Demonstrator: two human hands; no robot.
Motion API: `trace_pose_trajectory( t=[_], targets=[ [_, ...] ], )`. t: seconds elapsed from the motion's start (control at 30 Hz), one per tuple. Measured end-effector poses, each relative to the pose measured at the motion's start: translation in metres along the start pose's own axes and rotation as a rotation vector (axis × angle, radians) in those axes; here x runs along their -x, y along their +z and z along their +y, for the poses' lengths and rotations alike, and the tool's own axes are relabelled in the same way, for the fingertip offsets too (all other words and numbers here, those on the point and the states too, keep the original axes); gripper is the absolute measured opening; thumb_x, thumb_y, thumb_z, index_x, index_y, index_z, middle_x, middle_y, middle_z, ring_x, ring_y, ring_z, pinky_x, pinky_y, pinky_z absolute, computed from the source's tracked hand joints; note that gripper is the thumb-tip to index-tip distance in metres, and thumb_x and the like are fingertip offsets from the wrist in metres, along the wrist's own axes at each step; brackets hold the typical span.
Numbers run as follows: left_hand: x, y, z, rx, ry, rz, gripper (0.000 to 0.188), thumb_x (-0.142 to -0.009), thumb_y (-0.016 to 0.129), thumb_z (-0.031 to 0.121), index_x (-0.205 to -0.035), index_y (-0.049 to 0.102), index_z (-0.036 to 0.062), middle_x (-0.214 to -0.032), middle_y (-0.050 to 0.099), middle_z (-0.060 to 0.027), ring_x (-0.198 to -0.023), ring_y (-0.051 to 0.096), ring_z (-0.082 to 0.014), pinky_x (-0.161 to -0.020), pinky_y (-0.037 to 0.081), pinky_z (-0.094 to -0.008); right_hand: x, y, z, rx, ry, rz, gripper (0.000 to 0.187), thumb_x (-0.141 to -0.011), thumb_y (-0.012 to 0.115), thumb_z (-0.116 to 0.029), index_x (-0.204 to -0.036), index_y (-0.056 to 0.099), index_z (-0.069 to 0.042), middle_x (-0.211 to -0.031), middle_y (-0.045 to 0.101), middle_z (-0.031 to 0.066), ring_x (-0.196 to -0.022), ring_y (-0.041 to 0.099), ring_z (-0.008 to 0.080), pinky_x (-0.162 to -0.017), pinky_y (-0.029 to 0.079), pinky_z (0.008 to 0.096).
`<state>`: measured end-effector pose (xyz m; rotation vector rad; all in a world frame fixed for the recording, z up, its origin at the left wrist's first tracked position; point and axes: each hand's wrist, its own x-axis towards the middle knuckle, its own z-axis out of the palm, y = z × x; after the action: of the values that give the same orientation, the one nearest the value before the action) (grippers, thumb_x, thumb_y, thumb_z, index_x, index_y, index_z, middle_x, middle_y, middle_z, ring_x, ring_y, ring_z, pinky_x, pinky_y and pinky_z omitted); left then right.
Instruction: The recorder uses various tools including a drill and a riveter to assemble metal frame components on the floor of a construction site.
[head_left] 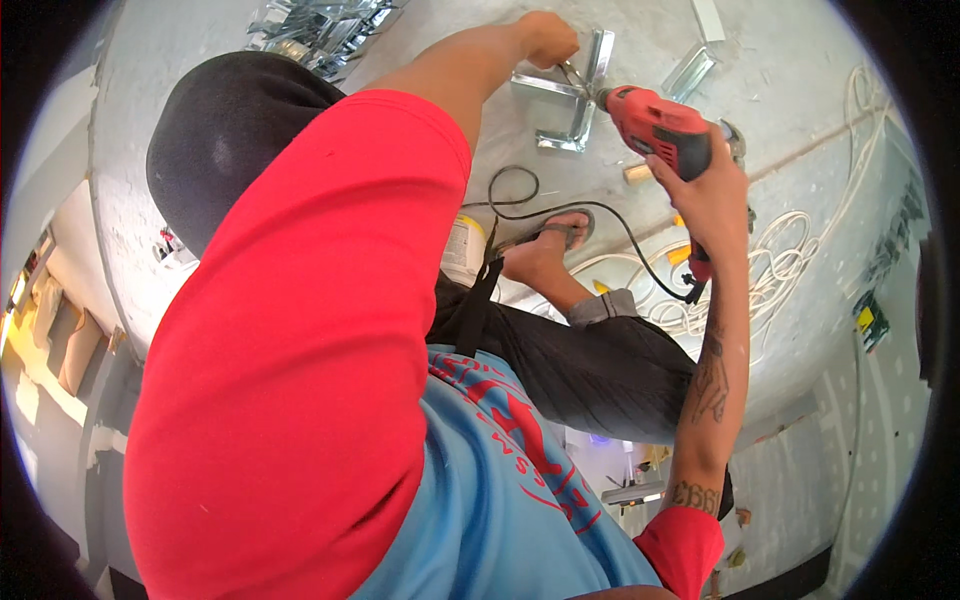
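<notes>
My right hand (705,195) is wrapped round the grip of a red and black corded power drill (655,118). The drill points left, and its front end meets a joint of shiny metal channel pieces (580,118) laid crosswise on the floor. Closed in a fist, my left hand (548,40) is just above that joint. From it a slim metal tool (572,74), which looks like pliers, reaches down to the joint. The fist hides most of this tool. The very tip of the drill is too small to make out.
A heap of metal pieces (315,35) lies at the upper left. Another channel piece (690,72) rests right of the joint. The drill's black cord (625,225) crosses by my foot. Coiled white cable (785,255) lies to the right; a white tub (463,250) stands near my leg.
</notes>
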<state>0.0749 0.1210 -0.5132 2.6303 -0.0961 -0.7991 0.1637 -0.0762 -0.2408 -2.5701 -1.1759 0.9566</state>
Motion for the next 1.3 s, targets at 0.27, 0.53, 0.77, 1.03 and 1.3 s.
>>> trace_pose_trajectory(
  t=[0.27,0.53,0.77,1.03,1.3],
  targets=[
    [0.007,-0.007,0.001,-0.019,0.010,0.127,0.012,-0.075,0.065,0.012,-0.080,0.074,0.0069,-0.086,0.073,-0.0148,-0.083,0.071,-0.0355,-0.068,0.057,-0.0460,-0.002,-0.005,0.002,-0.135,0.207,-0.090,0.058,-0.075,0.081,-0.028,-0.123,0.057,-0.006,-0.092,0.072,0.0207,-0.086,0.072,0.0339,-0.076,0.054,0.0395],
    [0.003,-0.006,0.002,-0.122,0.009,0.091,0.011,-0.072,0.069,0.013,-0.080,0.074,0.0076,-0.085,0.073,-0.0151,-0.079,0.071,-0.0340,-0.066,0.058,-0.0434,0.060,-0.047,0.003,-0.543,0.251,0.094,0.049,-0.085,0.076,-0.023,-0.125,0.059,-0.001,-0.096,0.069,0.0093,-0.079,0.067,0.0136,-0.068,0.053,0.0279],
    [0.009,-0.023,0.001,-0.410,0.092,0.126,0.032,-0.070,0.072,0.014,-0.103,0.071,0.0090,-0.111,0.068,-0.0125,-0.111,0.062,-0.0320,-0.093,0.048,-0.0492,0.107,0.025,0.133,-1.762,0.252,0.416,0.056,-0.097,0.061,-0.036,-0.133,0.047,0.004,-0.118,0.062,0.0198,-0.106,0.064,0.0335,-0.093,0.052,0.0465],
    [0.047,-0.027,0.026,0.397,-0.704,0.856,0.038,-0.078,0.069,0.029,-0.108,0.066,0.0063,-0.115,0.060,-0.0145,-0.114,0.053,-0.0372,-0.098,0.039,-0.0542,0.114,0.188,0.204,-2.379,0.002,0.953,0.063,-0.089,0.067,-0.038,-0.138,0.046,-0.004,-0.121,0.061,0.0146,-0.112,0.058,0.0326,-0.105,0.039,0.0564],
    [0.098,0.042,0.124,0.053,-0.384,0.876,0.041,-0.083,0.067,0.043,-0.096,0.067,0.0041,-0.106,0.060,-0.0156,-0.103,0.056,-0.0320,-0.090,0.040,-0.0506,0.129,0.280,0.204,-2.683,-0.160,1.091,0.063,-0.086,0.066,-0.049,-0.126,0.054,-0.003,-0.112,0.061,0.0126,-0.105,0.056,0.0327,-0.103,0.039,0.0567]
  ],
)
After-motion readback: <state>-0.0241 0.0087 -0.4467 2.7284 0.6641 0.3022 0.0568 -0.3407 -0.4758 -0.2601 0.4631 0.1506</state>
